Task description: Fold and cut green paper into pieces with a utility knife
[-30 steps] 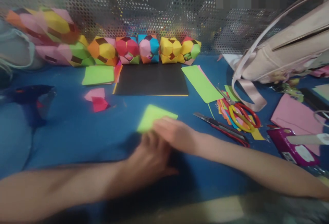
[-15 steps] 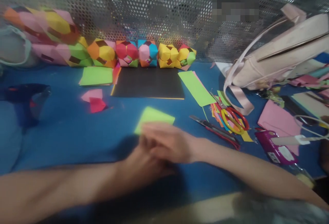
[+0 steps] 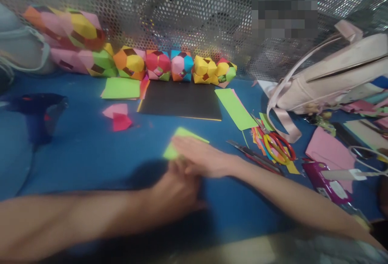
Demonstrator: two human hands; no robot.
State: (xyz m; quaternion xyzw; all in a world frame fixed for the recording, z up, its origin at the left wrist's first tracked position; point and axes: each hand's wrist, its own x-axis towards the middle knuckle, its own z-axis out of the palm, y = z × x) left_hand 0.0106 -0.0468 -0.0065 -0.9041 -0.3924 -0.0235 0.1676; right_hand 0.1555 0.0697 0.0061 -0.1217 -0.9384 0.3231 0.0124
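Observation:
A lime-green paper sheet lies on the blue table in front of me, partly covered by my hands. Across its upper face my right hand is laid flat with the fingers stretched to the left. My left hand is below it, its fingers curled at the near edge of the sheet and partly hidden under the right hand. Both hands are slightly blurred. Pink and red folded paper pieces lie to the left of the sheet.
Folded-paper balls line the back by a perforated metal screen. A black sheet and green paper stacks lie before them. A glue gun stands left. Right are a cutter knife, scissors, a purple packet and a bag.
My right hand has slid up and flattened over the green sheet, its fingers now extended. The left hand stays at the near edge. The whole view has shifted slightly.

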